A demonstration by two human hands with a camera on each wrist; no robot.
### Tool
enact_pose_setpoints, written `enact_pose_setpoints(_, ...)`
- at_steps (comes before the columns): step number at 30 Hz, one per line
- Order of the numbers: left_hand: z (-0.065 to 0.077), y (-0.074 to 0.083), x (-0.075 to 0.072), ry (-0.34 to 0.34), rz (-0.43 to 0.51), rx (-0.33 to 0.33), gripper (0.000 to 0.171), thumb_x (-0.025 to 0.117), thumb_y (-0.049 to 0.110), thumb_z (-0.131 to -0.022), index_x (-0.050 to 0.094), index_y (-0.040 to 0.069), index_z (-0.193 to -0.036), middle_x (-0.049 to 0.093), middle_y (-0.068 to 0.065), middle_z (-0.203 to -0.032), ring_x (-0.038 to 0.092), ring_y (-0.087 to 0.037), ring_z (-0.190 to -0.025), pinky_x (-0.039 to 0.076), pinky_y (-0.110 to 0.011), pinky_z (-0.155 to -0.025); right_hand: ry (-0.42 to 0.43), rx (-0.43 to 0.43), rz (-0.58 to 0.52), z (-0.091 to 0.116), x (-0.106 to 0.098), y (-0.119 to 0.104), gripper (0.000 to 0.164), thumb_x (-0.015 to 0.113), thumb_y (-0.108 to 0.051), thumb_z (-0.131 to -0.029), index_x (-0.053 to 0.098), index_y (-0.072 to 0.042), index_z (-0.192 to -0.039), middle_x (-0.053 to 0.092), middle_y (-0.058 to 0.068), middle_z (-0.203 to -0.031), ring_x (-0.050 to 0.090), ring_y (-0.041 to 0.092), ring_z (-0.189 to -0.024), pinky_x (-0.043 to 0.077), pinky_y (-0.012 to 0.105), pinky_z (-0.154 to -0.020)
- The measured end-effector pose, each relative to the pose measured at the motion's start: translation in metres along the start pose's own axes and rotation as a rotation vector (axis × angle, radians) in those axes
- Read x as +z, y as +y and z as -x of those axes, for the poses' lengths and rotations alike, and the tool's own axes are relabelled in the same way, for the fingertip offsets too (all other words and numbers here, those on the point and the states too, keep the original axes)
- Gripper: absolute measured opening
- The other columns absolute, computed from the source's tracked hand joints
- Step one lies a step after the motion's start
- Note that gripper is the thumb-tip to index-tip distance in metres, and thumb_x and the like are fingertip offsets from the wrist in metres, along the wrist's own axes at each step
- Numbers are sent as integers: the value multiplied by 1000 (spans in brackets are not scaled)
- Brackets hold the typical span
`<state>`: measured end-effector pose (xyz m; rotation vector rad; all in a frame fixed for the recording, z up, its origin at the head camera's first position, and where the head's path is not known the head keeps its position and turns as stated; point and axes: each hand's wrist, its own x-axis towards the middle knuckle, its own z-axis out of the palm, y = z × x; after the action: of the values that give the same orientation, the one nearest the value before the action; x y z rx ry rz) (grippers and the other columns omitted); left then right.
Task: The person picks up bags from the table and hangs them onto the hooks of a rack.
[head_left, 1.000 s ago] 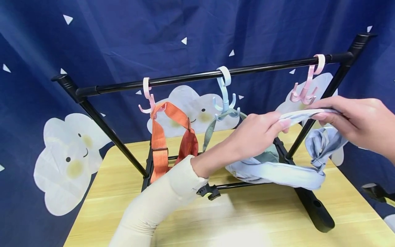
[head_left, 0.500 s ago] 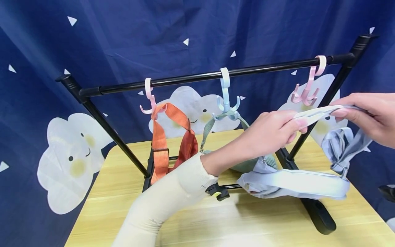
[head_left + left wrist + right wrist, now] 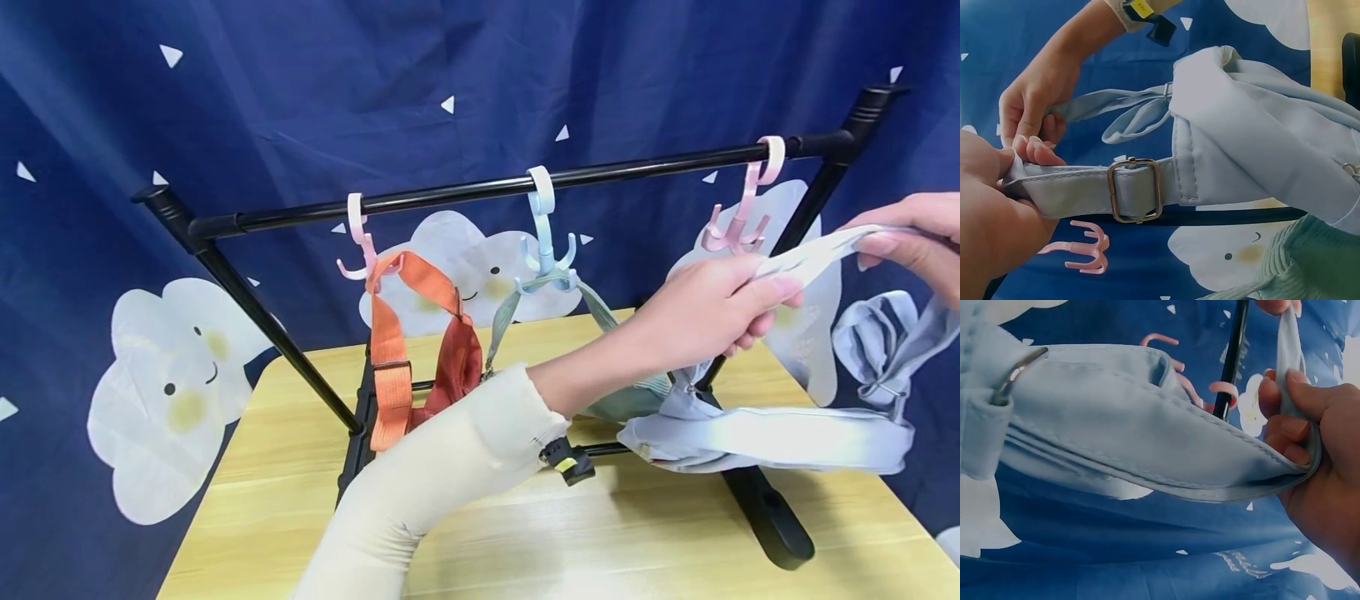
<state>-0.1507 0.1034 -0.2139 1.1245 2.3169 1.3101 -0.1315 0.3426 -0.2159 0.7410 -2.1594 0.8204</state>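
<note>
A light blue bag (image 3: 780, 440) hangs by its strap (image 3: 819, 252) from my two hands, in front of the rack's right leg. My left hand (image 3: 697, 310) pinches the strap at one point. Farther right, my right hand (image 3: 921, 242) holds the same strap with thumb and fingers. In the left wrist view a metal buckle (image 3: 1112, 192) sits on the strap near the bag body. The right wrist view shows the strap's loop (image 3: 1129, 425) running round my right fingers. A pink hook (image 3: 738, 218) on the rail, behind the hands, bears nothing.
The black rail (image 3: 457, 192) also carries a left pink hook (image 3: 366, 250) with an orange bag (image 3: 390, 367), and a blue hook (image 3: 545, 221) with a green bag (image 3: 628, 405). The rack's foot (image 3: 772, 517) stands on the wooden table (image 3: 525, 542).
Both hands have moved right with the light blue bag, and the right hand has also risen. The bag now hangs farther right, past the rack's right leg. The other two bags stay put.
</note>
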Motion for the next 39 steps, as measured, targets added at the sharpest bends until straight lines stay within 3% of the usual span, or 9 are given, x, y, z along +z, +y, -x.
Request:
enact_pose_setpoints(6,-12,3,0,38,-110,33,28,47,31,-112,62,15,-94,57,6,-73,55,-4,-59,50,-19,-56,21,8,-38,-6,-1,6,42,52,12,-100,78,-21,-108,63,-37,-84,59,-18,-79,42,1,-79)
enact_pose_setpoints(13,-21,6,-5,113,-273,54,30,46,38,-111,60,19,-93,60,12,-79,49,-2,-61,40,-15,-60,118,60,-77,4,-5,75,26,51,5,-103,76,4,-109,66,-30,-78,60,-11,-81,42,5,-84)
enact_pose_setpoints(15,-22,4,-9,130,-308,65,28,45,38,-111,61,20,-97,62,13,-81,49,-3,-61,39,-15,-60,125,38,-93,0,-2,66,26,52,4,-103,77,0,-109,65,-34,-81,59,-12,-81,41,4,-83)
enact_pose_setpoints(19,-22,-4,-18,170,-371,94,25,47,38,-111,63,20,-104,65,14,-83,51,-3,-64,41,-16,-60,118,-16,-56,-9,7,33,33,55,-3,-105,72,-31,-109,60,-40,-85,52,-15,-74,38,4,-73)
enact_pose_setpoints(22,-22,-11,-25,201,-390,114,23,49,37,-110,66,21,-109,67,14,-84,53,-2,-67,42,-15,-64,82,-60,44,-13,11,16,25,54,-14,-107,68,-34,-103,55,-45,-89,43,-17,-70,30,2,-67)
enact_pose_setpoints(27,-21,-18,-34,216,-393,141,23,52,35,-109,69,21,-116,70,12,-87,56,-1,-71,42,-14,-67,34,-86,170,-16,15,9,43,50,-26,-105,68,12,-94,45,-51,-95,35,-19,-73,26,-1,-70)
enact_pose_setpoints(29,-21,-19,-36,217,-406,150,24,51,35,-109,69,21,-117,71,12,-87,57,-2,-71,41,-14,-67,24,-95,211,-16,16,9,47,50,-26,-105,66,17,-99,42,-50,-96,35,-19,-74,26,-1,-72)
enact_pose_setpoints(32,-21,-23,-40,225,-448,176,26,50,35,-110,69,19,-118,72,9,-88,57,-3,-71,41,-15,-66,-8,-96,274,-16,16,8,44,49,-25,-106,66,17,-105,44,-41,-94,32,-17,-73,26,1,-70)
enact_pose_setpoints(39,-20,-35,-48,273,-544,222,27,49,34,-110,69,17,-116,72,8,-90,56,-3,-71,39,-14,-65,-55,-124,405,-20,19,2,39,51,-22,-106,66,13,-114,55,17,-74,24,-17,-73,24,6,-64)
